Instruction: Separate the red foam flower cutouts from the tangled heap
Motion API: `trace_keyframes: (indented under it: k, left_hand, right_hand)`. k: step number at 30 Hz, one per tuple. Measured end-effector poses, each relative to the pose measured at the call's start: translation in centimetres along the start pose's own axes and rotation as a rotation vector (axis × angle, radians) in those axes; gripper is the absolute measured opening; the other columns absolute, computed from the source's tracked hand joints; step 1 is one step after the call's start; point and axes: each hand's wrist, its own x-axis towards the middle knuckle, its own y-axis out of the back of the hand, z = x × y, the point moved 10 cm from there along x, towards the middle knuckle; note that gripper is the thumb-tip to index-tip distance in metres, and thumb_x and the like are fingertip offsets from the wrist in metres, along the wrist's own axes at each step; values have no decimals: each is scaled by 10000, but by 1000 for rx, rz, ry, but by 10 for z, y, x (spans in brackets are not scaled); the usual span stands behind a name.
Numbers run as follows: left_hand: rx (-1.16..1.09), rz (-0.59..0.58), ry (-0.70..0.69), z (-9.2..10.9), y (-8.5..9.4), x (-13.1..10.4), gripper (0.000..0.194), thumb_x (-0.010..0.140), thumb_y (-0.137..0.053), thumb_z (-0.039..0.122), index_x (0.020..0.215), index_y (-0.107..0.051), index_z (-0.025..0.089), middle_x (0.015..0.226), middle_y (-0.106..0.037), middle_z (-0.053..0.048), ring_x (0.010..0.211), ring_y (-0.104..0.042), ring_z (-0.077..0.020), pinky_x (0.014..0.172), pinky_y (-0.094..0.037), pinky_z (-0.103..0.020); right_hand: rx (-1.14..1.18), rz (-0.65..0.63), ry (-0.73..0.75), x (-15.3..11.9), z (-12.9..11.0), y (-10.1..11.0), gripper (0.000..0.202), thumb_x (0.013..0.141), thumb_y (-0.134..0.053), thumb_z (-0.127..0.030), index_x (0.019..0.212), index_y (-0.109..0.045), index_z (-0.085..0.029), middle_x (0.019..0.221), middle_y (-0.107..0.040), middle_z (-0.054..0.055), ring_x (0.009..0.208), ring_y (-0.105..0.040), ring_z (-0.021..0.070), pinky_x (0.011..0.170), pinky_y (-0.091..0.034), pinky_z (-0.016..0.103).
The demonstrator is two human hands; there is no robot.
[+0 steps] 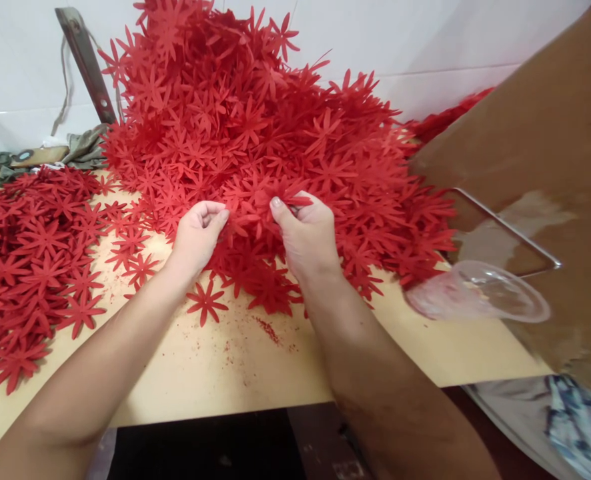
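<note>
My right hand [310,233] is closed, thumb on top, around a few red flower cutouts [288,192] with narrow petals. To its left, my left hand [199,233] pinches thumb and forefinger together at the petals of a red flower. Whether a petal is between those fingertips is hard to see against the red behind. Both hands are at the front of a tall heap of the same red flowers [245,127]. One loose flower [207,302] lies flat on the table below my left hand.
A second pile of red flowers [30,247] covers the left of the pale tabletop [185,380]. Red crumbs lie near the front edge. On the right, a clear plastic cup [480,293] lies tipped by a brown board [540,167] with a metal handle. A metal bar [85,63] leans at the back left.
</note>
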Motion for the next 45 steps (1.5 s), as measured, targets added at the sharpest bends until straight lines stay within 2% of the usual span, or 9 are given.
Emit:
trace_keyframes:
  k: [7,11,15,19,21,24,30,36,45]
  left_hand:
    - [-15,-51,63,-7,-2,-1,51,779,-593,96,789,-584,145,592,-565,63,497,-475,-23,526,-374,-150]
    - [45,-88,-9,0,-7,0,129,710,-620,36,645,-568,135,581,-558,59,534,-470,-32,612,-399,-173]
    - [187,-91,-37,0,-7,1,251,762,-603,144,546,-475,153,496,-470,64,485,-410,-47,579,-389,-197]
    - [437,-31,-218,13,1,2,35,726,-621,141,759,-628,150,815,-629,-19,801,-572,-114,806,-457,-254]
    - [580,16,-372,26,2,-3,240,705,-636,135,939,-671,172,1090,-618,-68,1071,-545,-171,992,-399,-325]
    - [597,-10,-486,35,-4,-11,231,792,-558,200,991,-676,191,1185,-608,-74,1172,-514,-180,1078,-329,-346]
    - [221,-220,-289,20,-23,-10,134,774,-624,277,773,-635,144,761,-659,6,729,-584,-80,729,-455,-189]
    - [27,-47,-143,13,1,1,250,828,-552,169,587,-488,142,543,-509,61,506,-455,-20,548,-376,-142]
    - [-37,2,9,5,4,-2,235,878,-494,213,659,-420,171,523,-502,77,451,-517,-26,516,-406,-133]
  right_hand:
    - [0,-73,-59,-7,1,-11,418,730,-613,-570,575,-449,-218,506,-482,-40,536,-508,103,531,-474,263]
    - [24,-126,-60,-7,5,-15,375,761,-590,-550,611,-507,-216,602,-568,-10,687,-594,149,650,-519,322]
    - [105,-123,-115,-6,14,-15,344,651,-713,-514,741,-542,-230,711,-619,-22,675,-603,128,639,-523,295]
    - [107,-156,-175,-8,18,-19,352,623,-741,-488,747,-548,-221,703,-629,-27,605,-578,108,586,-506,271]
    - [73,-189,-149,-9,12,-22,335,648,-723,-492,730,-575,-204,662,-620,-21,602,-568,108,631,-504,280]
    - [-19,-264,-75,-13,-2,-29,336,663,-710,-497,693,-603,-180,632,-593,-21,604,-533,95,670,-473,271]
    - [-225,-298,-48,-17,-7,-34,487,655,-691,-552,492,-415,-185,470,-356,-65,472,-312,48,474,-298,243]
    - [77,-500,-210,-25,5,-49,464,563,-789,-493,868,-599,-199,733,-604,-24,715,-567,98,685,-486,245]
    - [85,-391,-268,-16,21,-36,322,568,-803,-326,765,-588,-188,690,-580,-40,623,-518,61,637,-457,228]
